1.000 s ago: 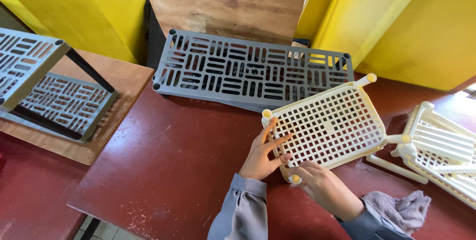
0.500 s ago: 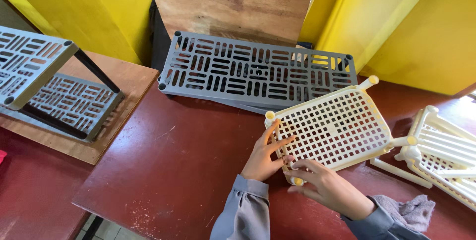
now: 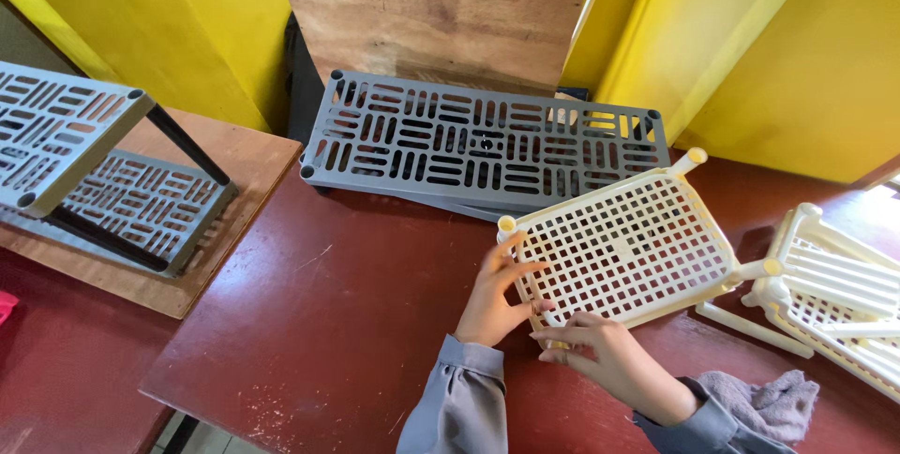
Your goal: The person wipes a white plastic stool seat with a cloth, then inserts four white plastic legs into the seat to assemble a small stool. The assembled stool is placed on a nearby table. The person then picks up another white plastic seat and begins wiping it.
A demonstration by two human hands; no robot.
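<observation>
Left hand: the left hand point(image 3: 495, 293) lay against the near-left edge of the cream plastic lattice shelf panel point(image 3: 621, 248), fingers spread and partly curled over the grid, thumb up by the corner post; a loose grasp on the panel's edge, grey sleeve cuff at the wrist.
Right hand: the right hand point(image 3: 605, 357) sat at the panel's near edge, fingers bent and pinching the rim close to the lower corner; closed on the panel.
Held item: the cream plastic lattice shelf panel, rectangular, a square-hole grid with short round posts at its corners, was tilted with its far side raised and lay on the dark red table point(image 3: 328, 323), right of centre, just in front of the grey shelf panel.
Behind it: a grey plastic slotted shelf panel point(image 3: 478, 140), long and rectangular, lay flat at the table's far edge below a brown plywood board point(image 3: 441, 9).
Right of it: more cream plastic shelf parts point(image 3: 834, 276), stacked and tilted, with a loose cream plastic tube point(image 3: 755, 329) on the table between them and the held panel.
Near right: a crumpled grey cloth point(image 3: 764, 402) lay on the table beside the right forearm.
Far left: an assembled grey plastic two-tier rack point(image 3: 84, 168) with dark legs stood on a light wooden board point(image 3: 225, 220), well apart from the hands.
Backdrop: yellow painted walls point(image 3: 797, 51).
</observation>
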